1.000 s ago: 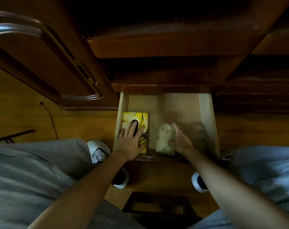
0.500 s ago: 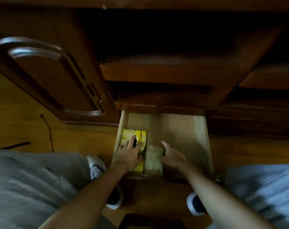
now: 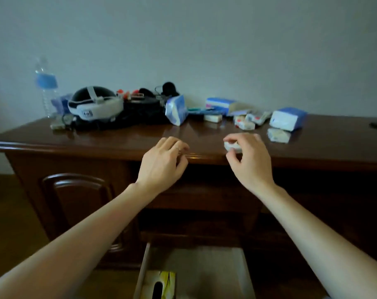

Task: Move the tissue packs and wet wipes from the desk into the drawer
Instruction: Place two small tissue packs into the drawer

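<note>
Nearest, the open drawer sits pulled out below, a yellow tissue box against its left wall, leaving room beside it. Above, the left hand hovers at the surface edge, fingers loosely curled, grasping nothing. The right hand pinches a small white tissue pack, probably to carry down. Farther back, blue tissue packs and a wipes pouch wait near the wall.

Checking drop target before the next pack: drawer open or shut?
Open. The drawer is pulled out below the desk, its pale interior exposed, with a yellow tissue box lying inside at the left.
</note>
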